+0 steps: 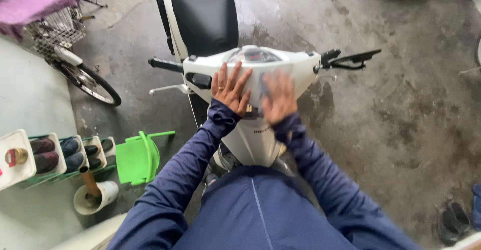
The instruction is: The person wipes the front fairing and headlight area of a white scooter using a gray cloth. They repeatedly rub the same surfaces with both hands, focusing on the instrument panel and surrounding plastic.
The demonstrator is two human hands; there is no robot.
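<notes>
Seen from above, a person in dark blue sleeves is standing at the front of a white scooter (250, 134) on a damp concrete floor (401, 104), pressing both hands on its handlebar cover (295, 67). The left hand (231, 89) is lying flat, fingers spread, holding nothing. The right hand (278, 99) is blurring, apparently rubbing the panel; whether it is holding a cloth cannot be told. A green plastic stool (137, 158) is lying nearby
</notes>
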